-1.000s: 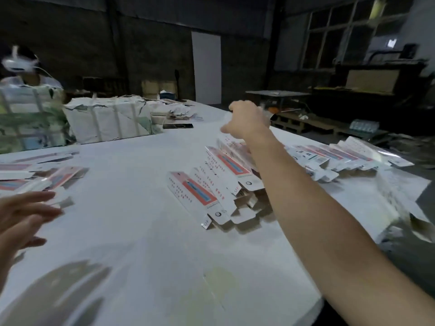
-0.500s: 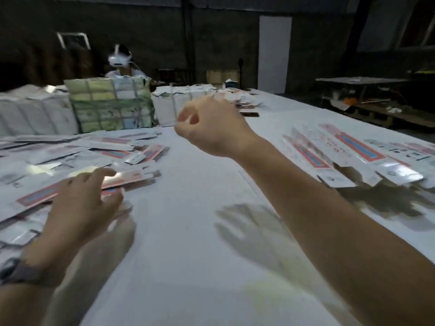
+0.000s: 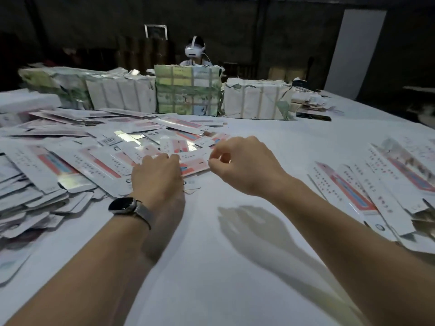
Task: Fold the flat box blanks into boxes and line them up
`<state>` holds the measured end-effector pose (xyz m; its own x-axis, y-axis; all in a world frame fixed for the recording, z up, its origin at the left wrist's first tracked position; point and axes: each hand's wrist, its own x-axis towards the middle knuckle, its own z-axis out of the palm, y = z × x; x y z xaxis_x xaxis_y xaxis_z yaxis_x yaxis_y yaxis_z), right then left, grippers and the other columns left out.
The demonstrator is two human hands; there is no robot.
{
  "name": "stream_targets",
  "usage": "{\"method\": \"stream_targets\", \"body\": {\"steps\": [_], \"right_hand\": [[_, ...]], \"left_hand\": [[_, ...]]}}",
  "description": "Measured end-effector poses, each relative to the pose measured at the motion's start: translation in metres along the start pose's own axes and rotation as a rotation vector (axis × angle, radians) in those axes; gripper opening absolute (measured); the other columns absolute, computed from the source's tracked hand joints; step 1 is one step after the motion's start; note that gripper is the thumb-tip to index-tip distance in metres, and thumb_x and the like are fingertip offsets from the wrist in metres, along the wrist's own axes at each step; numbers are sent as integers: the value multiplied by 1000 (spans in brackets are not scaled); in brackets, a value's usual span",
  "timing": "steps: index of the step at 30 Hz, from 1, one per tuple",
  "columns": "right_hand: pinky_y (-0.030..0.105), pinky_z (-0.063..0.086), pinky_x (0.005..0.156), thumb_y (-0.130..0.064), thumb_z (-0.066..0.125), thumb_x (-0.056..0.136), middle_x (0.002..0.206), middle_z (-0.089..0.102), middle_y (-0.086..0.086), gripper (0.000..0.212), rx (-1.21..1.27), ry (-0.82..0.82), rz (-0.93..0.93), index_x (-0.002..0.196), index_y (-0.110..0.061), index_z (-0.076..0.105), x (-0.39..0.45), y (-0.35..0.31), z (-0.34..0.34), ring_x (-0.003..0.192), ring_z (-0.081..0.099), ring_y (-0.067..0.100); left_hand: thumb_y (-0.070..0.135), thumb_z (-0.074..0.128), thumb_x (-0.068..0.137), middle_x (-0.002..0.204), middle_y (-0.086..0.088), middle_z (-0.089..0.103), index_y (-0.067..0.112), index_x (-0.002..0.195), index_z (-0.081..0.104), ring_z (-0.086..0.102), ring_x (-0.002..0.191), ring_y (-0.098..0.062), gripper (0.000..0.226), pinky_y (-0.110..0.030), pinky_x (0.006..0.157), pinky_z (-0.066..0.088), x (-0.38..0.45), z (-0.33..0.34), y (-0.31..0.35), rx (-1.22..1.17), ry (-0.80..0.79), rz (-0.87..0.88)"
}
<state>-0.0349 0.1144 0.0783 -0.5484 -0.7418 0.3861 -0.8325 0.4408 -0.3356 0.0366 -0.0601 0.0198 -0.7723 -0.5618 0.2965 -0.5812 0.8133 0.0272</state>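
Wide white table (image 3: 235, 267) under dim light. Large loose heap of flat box blanks (image 3: 77, 165) at left, white with red and blue panels; print too small to read, one barcode visible. Folded boxes (image 3: 376, 194) lined up at right. Left hand (image 3: 156, 175), fingers curled onto one blank (image 3: 195, 164). Right hand (image 3: 247, 165), pinching its edge. Wristwatch (image 3: 123, 205) on left wrist.

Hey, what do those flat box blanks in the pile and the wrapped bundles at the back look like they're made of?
Box blanks: thin printed card, apparently glossy or foil-backed, since some faces glare silver; die-cut rounded tabs show. Wrapped bundles: seemingly paper wrapping, matte and torn at the edges, bound with straps; contents hidden. Left hand rests on the pile.
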Motion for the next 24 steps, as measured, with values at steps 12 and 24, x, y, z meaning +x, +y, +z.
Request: {"method": "stream_targets", "body": {"steps": [12, 24], "right_hand": [[29, 42, 63, -37, 55, 87, 79, 66, -10, 19, 7, 161, -84, 87, -31, 73, -2, -2, 0, 76, 57, 20], [28, 42, 64, -33, 59, 87, 70, 59, -12, 18, 27, 251, 15, 87, -26, 75, 7, 19, -15, 75, 57, 18]], "left_hand": [[75, 48, 86, 123, 3, 63, 36, 119, 63, 49, 122, -27, 54, -46, 92, 42, -9, -8, 11, -51, -45, 193], [79, 39, 89, 114, 5, 60, 29, 100, 50, 50, 105, -20, 53, -40, 86, 48, -30, 3, 52, -33, -156, 256]]}}
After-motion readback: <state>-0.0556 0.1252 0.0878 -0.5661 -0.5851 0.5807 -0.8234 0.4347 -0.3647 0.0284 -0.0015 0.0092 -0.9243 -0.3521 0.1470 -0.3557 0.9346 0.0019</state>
